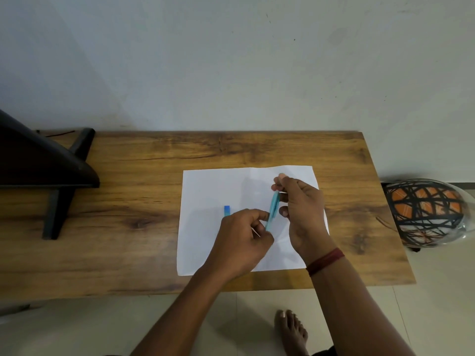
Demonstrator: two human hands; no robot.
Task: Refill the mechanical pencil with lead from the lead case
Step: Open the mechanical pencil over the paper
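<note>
Progress: mid-task, as I judge it. The pencil is up in both hands and the case lies set aside. Whether any lead is in the barrel yet cannot be told.
Lead case: the small blue rectangular lead case lies flat on the white sheet of paper. It is just beside the left hand, which hides its near end, so whether it is open or closed is unclear.
Left hand: the fingers are curled and the tips pinch the pencil's lower end. A thin pale sliver shows at the fingers. It may be a lead, but it is too small to be sure.
Pencil: the slim light-blue mechanical pencil is held above the paper, steeply tilted and blurred, between the two hands.
Right hand: thumb and fingers are curled round the pencil's upper part.
Left to do: probably seating the lead, closing the pencil and clicking it through.
</note>
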